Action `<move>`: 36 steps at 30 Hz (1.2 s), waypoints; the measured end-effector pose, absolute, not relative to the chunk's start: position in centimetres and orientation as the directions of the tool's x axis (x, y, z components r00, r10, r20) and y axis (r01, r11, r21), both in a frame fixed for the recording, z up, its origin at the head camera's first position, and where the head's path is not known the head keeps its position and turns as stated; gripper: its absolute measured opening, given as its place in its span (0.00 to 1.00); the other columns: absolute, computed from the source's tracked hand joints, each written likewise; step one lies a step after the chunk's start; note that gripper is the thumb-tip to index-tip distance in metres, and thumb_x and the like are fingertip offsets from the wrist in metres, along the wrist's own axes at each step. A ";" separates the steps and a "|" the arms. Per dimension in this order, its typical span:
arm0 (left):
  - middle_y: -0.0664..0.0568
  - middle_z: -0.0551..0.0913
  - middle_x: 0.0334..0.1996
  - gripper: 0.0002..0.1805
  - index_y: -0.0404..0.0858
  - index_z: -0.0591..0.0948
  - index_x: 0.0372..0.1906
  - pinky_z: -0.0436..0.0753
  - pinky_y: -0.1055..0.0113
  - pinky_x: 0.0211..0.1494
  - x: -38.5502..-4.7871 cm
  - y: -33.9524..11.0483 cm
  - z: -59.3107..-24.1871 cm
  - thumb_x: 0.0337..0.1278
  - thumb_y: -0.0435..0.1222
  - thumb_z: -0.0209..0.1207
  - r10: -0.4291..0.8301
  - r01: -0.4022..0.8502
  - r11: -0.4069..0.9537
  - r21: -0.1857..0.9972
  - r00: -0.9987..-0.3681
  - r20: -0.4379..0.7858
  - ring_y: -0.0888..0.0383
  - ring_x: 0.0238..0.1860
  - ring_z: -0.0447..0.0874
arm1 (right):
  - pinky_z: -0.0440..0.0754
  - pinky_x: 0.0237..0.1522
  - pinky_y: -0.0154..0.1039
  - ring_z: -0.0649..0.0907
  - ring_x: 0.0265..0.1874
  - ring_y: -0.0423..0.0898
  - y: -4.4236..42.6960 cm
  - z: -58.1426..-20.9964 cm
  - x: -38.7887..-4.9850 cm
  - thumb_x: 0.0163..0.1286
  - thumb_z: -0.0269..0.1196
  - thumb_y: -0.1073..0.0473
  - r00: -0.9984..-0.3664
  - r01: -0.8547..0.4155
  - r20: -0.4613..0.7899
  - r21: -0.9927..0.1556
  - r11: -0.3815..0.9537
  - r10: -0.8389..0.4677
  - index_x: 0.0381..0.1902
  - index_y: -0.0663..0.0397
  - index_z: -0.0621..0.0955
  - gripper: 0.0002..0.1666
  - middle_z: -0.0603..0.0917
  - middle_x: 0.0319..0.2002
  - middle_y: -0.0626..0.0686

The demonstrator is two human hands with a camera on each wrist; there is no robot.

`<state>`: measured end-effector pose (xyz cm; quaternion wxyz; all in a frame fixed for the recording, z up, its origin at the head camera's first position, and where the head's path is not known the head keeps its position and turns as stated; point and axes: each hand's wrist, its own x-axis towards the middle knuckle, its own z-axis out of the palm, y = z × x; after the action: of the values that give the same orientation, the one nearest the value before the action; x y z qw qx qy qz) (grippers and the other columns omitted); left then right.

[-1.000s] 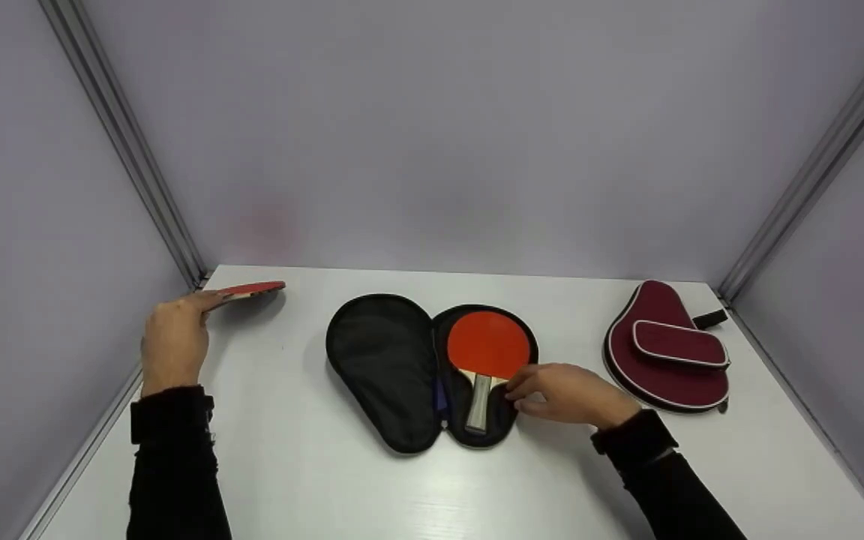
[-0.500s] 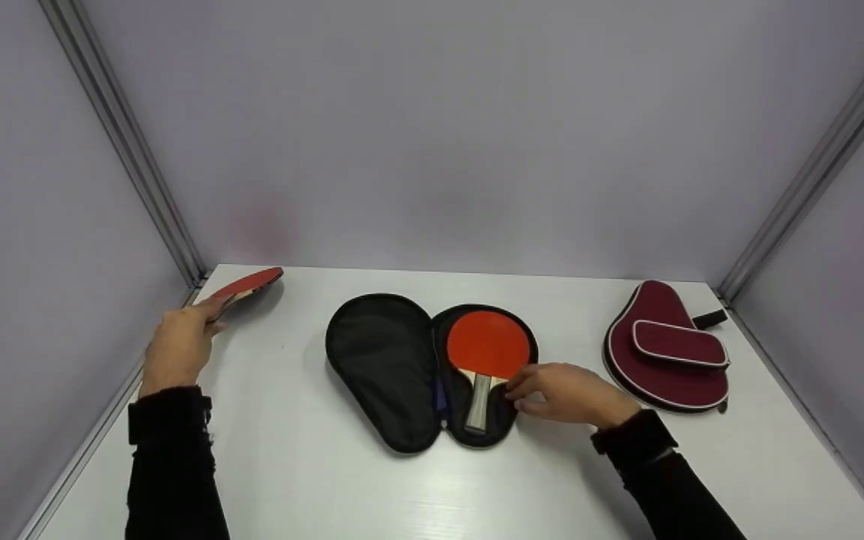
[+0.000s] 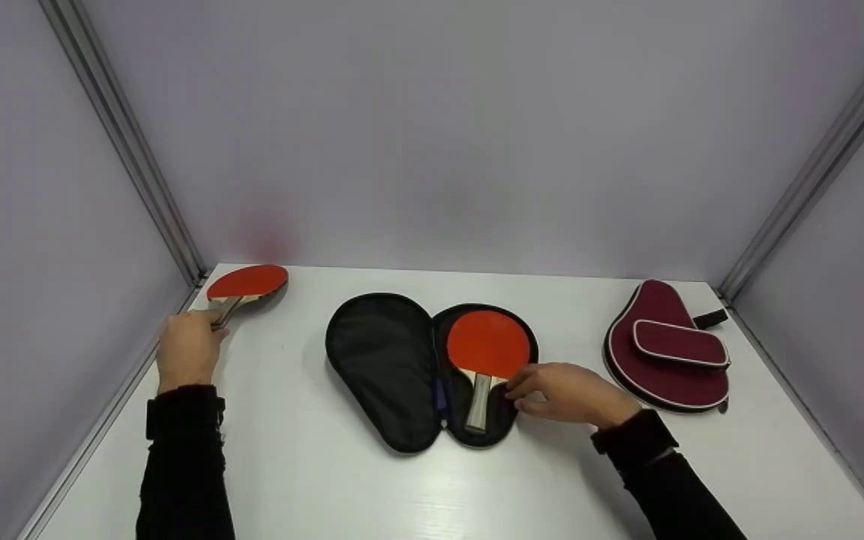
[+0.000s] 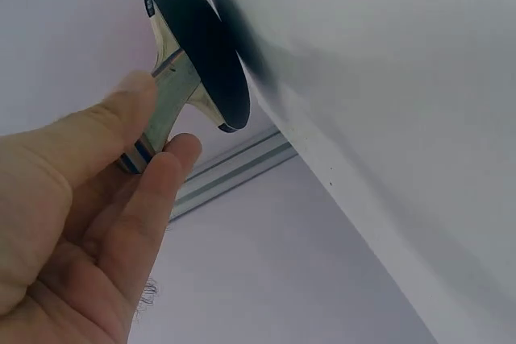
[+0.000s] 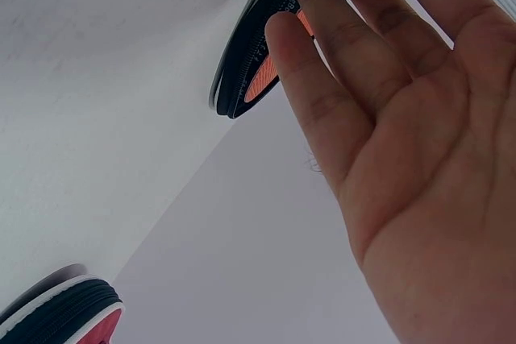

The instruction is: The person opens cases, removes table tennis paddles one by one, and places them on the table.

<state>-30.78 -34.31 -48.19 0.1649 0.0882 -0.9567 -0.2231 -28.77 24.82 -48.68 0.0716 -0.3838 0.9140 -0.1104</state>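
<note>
At the far left of the table my left hand (image 3: 190, 345) pinches the handle of a table tennis paddle (image 3: 250, 282), thumb on one side and fingers on the other. Its red face is up in the head view; the left wrist view shows the dark underside of the paddle (image 4: 197, 46), tilted close to the tabletop. In the middle lies an opened black paddle case (image 3: 383, 367). A second red paddle (image 3: 488, 345) rests in the right half of the case. My right hand (image 3: 567, 391) is at that half's right edge, fingers loosely extended; whether they touch the paddle is hard to tell.
On the right side of the table lies a closed maroon paddle case (image 3: 661, 352) with white piping, a small pocket and a black strap (image 3: 711, 319). Grey walls (image 3: 462, 135) enclose the white table (image 3: 312, 487) at the back and both sides.
My left hand has turned the paddle from nearly edge-on so its red face shows more, and has shifted slightly right. The right hand and both cases have stayed put.
</note>
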 end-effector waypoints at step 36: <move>0.17 0.85 0.68 0.24 0.19 0.82 0.74 0.93 0.29 0.64 -30.4 -34.2 -48.3 0.80 0.23 0.62 -0.294 -0.167 0.847 0.505 -0.938 0.182 0.19 0.65 0.90 | 0.95 0.68 0.57 0.94 0.62 0.53 24.8 -48.5 -28.6 0.84 0.70 0.59 -0.709 -0.666 -0.055 -0.274 0.693 -0.703 0.60 0.52 0.97 0.15 0.95 0.64 0.51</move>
<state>-30.41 -34.21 -48.26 0.1272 0.1211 -0.9525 -0.2487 -28.55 24.78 -48.48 0.0781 -0.3735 0.9168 -0.1178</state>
